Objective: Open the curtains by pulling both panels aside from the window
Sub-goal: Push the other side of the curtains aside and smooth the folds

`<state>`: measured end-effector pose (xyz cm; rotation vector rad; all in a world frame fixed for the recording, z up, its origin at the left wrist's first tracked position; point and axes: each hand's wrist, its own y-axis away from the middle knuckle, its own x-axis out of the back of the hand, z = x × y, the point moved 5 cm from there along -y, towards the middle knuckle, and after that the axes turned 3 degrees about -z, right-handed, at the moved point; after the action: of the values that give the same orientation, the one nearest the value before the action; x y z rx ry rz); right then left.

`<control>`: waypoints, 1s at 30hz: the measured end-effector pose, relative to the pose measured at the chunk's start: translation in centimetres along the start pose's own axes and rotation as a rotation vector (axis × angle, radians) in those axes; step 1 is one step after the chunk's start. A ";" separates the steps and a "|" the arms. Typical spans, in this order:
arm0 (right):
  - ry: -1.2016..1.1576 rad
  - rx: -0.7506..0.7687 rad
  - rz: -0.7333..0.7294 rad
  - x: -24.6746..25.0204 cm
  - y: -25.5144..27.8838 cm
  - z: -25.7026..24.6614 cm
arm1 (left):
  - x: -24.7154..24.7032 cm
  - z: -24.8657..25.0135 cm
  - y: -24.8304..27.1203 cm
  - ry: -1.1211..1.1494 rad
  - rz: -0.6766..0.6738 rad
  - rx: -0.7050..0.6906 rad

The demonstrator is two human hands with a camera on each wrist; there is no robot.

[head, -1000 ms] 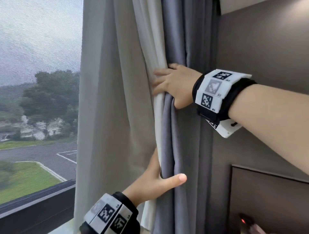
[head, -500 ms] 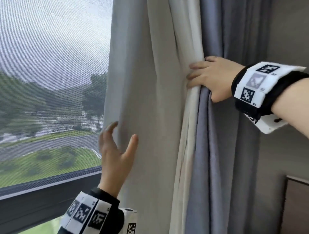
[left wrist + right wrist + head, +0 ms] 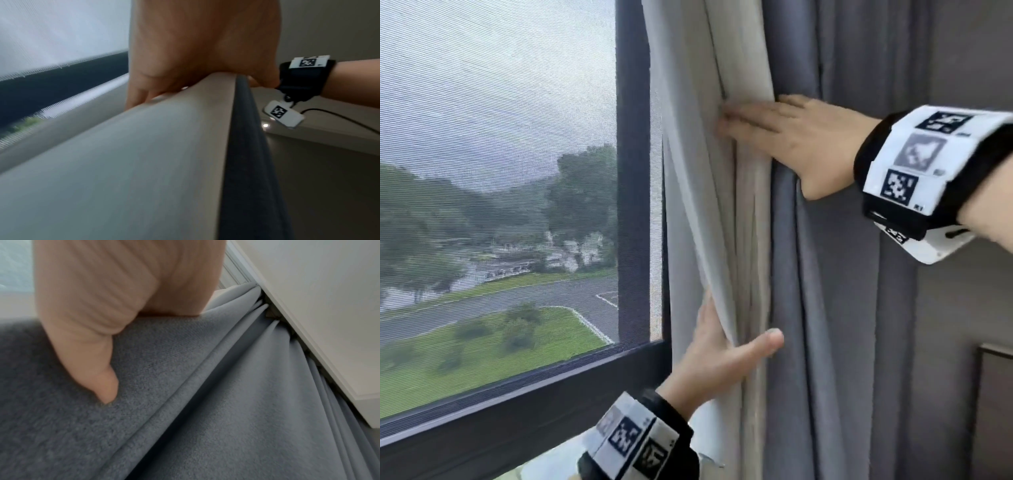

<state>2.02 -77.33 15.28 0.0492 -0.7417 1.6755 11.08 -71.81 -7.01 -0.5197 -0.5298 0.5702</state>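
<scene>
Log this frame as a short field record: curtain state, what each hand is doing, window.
curtain: grey curtain with pale lining, bunched at the window's right edge
left hand: left hand low, fingers behind the lining's folds, thumb in front
right hand: right hand higher, fingers straight, pressing the folds
window: window uncovered, mesh screen, dark frame
hidden: other panel not in view

Left hand (image 3: pixel 717 356) gripping bunched curtain (image 3: pixel 743 212), right hand (image 3: pixel 801 144) flat above, window (image 3: pixel 496 171) uncovered
</scene>
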 end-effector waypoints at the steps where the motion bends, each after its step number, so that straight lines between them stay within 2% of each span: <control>1: -0.012 0.010 0.030 0.1 0.2 -0.1 | -1.1 0.3 -0.7 -0.001 -0.026 -0.013; 5: 0.057 0.106 0.139 0.6 0.9 -0.7 | -4.7 0.9 -3.2 -0.006 -0.101 -0.037; 8: 0.164 0.136 0.027 -0.1 1.0 -0.4 | -6.3 0.5 -4.5 0.005 -0.143 -0.033; 10: 0.205 0.106 -0.101 -1.2 1.0 0.3 | -7.1 0.2 -5.2 0.008 -0.184 -0.030; 12: 0.205 0.073 -0.161 -2.0 1.1 0.8 | -7.5 0.0 -5.8 0.030 -0.177 -0.058; 15: 0.210 0.062 -0.176 -2.8 1.3 1.2 | -8.2 0.1 -6.3 0.085 -0.173 -0.097; 20: 0.266 0.102 -0.199 -5.0 1.3 2.0 | -10.4 0.5 -7.6 0.124 -0.247 -0.134; 25: 0.166 0.026 -0.270 -8.0 2.1 4.5 | -12.7 0.1 -9.4 0.136 -0.308 -0.112; 30: 0.066 0.007 -0.222 -12.2 3.5 7.8 | -15.8 -0.6 -12.0 0.147 -0.292 -0.111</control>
<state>-0.75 -91.94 14.83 0.0779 -0.6561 1.4611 4.47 -90.46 -5.44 -0.5725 -0.4879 0.2226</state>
